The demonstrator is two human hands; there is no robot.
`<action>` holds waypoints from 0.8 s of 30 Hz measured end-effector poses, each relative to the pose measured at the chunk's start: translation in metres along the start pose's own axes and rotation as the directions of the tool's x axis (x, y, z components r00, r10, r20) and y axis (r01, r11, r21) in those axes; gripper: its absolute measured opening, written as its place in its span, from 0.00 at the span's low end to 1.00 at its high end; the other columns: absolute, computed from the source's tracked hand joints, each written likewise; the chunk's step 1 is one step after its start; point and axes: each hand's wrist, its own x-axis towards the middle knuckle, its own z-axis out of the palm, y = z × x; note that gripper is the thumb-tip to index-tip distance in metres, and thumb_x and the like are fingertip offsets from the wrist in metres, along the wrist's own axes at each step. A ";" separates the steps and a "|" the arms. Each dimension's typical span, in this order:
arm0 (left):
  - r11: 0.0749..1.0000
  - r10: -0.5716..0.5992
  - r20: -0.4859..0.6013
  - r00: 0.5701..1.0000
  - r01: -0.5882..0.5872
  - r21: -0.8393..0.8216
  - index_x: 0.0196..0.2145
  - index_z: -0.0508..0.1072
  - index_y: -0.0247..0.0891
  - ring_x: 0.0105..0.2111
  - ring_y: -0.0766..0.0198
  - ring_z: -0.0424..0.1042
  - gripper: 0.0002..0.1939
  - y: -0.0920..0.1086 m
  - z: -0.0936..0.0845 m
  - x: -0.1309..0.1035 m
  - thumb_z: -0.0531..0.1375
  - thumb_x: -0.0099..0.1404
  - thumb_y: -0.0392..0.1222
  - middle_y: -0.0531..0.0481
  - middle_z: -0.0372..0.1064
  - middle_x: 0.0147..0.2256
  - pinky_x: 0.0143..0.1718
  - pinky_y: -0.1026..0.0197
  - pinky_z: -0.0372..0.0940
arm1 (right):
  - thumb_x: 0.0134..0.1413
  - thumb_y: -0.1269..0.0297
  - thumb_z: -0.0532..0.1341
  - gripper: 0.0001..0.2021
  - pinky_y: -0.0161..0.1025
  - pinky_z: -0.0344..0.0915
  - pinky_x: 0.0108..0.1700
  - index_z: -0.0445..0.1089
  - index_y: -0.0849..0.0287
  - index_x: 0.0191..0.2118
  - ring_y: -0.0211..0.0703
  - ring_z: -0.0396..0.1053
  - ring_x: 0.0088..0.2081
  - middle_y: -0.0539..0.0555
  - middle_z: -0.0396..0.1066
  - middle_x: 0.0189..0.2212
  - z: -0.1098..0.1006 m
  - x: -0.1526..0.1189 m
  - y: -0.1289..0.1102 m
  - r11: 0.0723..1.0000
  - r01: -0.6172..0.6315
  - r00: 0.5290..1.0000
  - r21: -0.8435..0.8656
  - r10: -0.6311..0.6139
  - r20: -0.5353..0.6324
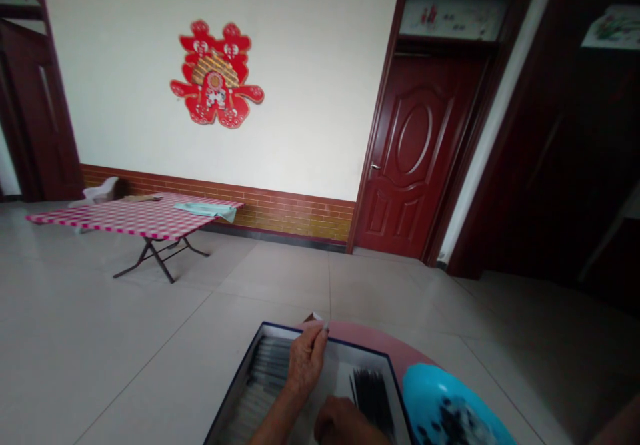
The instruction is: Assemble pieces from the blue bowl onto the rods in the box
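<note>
My left hand [306, 360] is over the far side of a shallow box with a dark blue rim [355, 346]. Its thumb and fingers are pinched together, with a tiny pale tip showing that I cannot make out. Lower down, my right hand [346, 421] is curled closed above the box, and what it holds, if anything, is hidden. Rows of slim greyish strips [270, 365] lie in the left part of the box. A bundle of thin black sticks [374, 395] lies in the right part, beside my right hand.
A bright blue basin [425, 385] with black and whitish pieces [463, 422] stands right of the box. Both are by a pink round surface [363, 333]. Across the tiled floor is a folding table [125, 218] with a checked cover. A dark red door [405, 158] is behind.
</note>
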 end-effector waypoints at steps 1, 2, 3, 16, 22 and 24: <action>1.000 0.006 0.004 1.000 -0.006 0.010 0.41 0.76 0.38 0.42 0.59 0.73 0.18 0.000 0.001 -0.001 0.50 0.68 0.49 0.45 0.75 0.40 0.45 0.59 0.67 | 0.33 0.72 0.61 0.06 0.35 0.60 0.34 0.74 0.53 0.19 0.42 0.68 0.29 0.49 0.73 0.22 -0.002 0.002 -0.007 0.999 0.033 0.999 -0.031 -0.032 0.031; 1.000 0.007 0.007 1.000 -0.007 0.023 0.41 0.76 0.38 0.41 0.59 0.74 0.18 -0.001 0.001 -0.001 0.50 0.68 0.49 0.45 0.76 0.39 0.44 0.59 0.67 | 0.35 0.71 0.61 0.06 0.36 0.60 0.34 0.75 0.54 0.21 0.42 0.68 0.29 0.49 0.74 0.23 -0.004 0.004 -0.015 0.997 0.061 0.997 -0.042 -0.059 0.054; 0.999 0.005 0.009 1.000 -0.006 0.038 0.41 0.76 0.38 0.40 0.59 0.74 0.18 -0.002 0.002 -0.002 0.50 0.68 0.49 0.45 0.76 0.39 0.43 0.59 0.68 | 0.37 0.70 0.61 0.06 0.36 0.60 0.34 0.76 0.55 0.24 0.42 0.68 0.30 0.49 0.74 0.24 -0.007 0.006 -0.022 0.997 0.073 0.997 -0.015 -0.072 0.041; 0.968 0.192 0.300 0.934 -0.230 0.097 0.54 0.68 0.44 0.42 0.64 0.75 0.19 0.002 0.011 -0.017 0.47 0.69 0.39 0.49 0.75 0.45 0.44 0.64 0.68 | 0.24 0.64 0.76 0.22 0.35 0.69 0.37 0.75 0.56 0.34 0.42 0.74 0.36 0.52 0.78 0.34 -0.031 0.024 -0.029 0.524 0.166 0.913 0.835 0.237 -0.331; 0.962 0.175 0.357 0.917 -0.237 0.135 0.54 0.68 0.46 0.39 0.63 0.76 0.20 0.008 0.010 -0.020 0.48 0.67 0.37 0.50 0.75 0.43 0.43 0.62 0.69 | 0.24 0.66 0.76 0.21 0.32 0.69 0.33 0.75 0.55 0.33 0.37 0.73 0.31 0.47 0.77 0.29 -0.032 0.028 -0.020 0.454 0.169 0.920 0.875 0.245 -0.305; 0.966 0.178 0.377 0.909 -0.235 0.110 0.55 0.67 0.46 0.40 0.63 0.75 0.21 0.009 0.010 -0.020 0.48 0.66 0.36 0.50 0.75 0.44 0.43 0.63 0.68 | 0.25 0.64 0.75 0.20 0.33 0.69 0.33 0.75 0.55 0.33 0.37 0.73 0.30 0.48 0.77 0.29 -0.032 0.028 -0.020 0.514 0.183 0.917 0.838 0.217 -0.333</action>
